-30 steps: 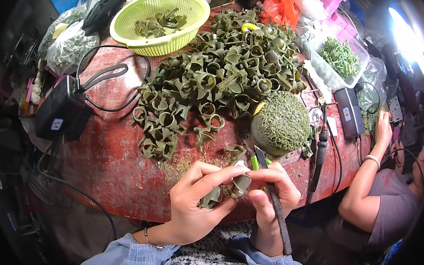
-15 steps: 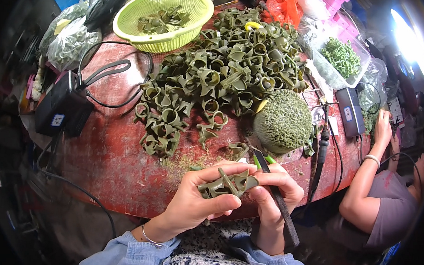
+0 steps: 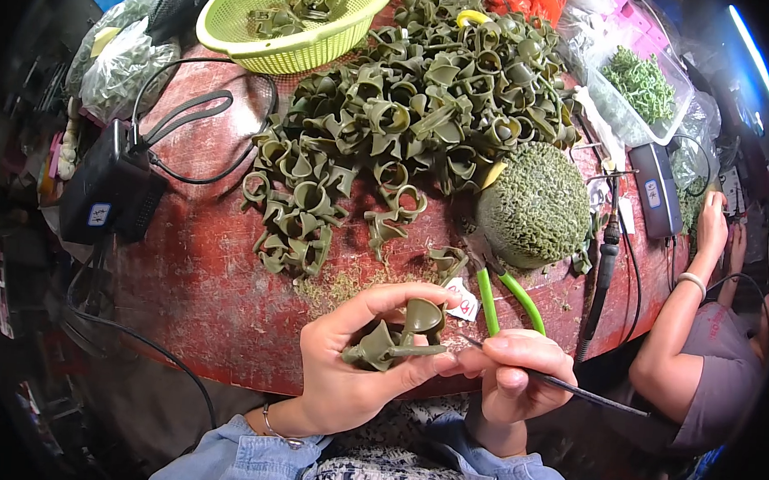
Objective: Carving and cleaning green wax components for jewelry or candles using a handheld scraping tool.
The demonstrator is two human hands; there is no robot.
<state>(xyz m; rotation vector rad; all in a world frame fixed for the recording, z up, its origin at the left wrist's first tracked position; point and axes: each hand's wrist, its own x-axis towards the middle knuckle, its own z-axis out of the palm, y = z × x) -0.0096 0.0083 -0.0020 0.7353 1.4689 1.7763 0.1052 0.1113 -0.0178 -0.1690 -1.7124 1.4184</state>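
Left hand [image 3: 336, 365] pinches olive-green plastic part [image 3: 372, 347] between thumb and fingers, part held over near edge of red table [image 3: 182, 290]; right hand [image 3: 523, 378] pinches thin dark tool [image 3: 589, 395], tip near part, contact can't tell; green-handled pliers [image 3: 487, 302] just beyond; pile of similar parts [image 3: 435, 95] farther back

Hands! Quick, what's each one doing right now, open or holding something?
Left hand: closed, holding at least one olive-green curved piece.
Right hand: closed, holding a thin dark tool.
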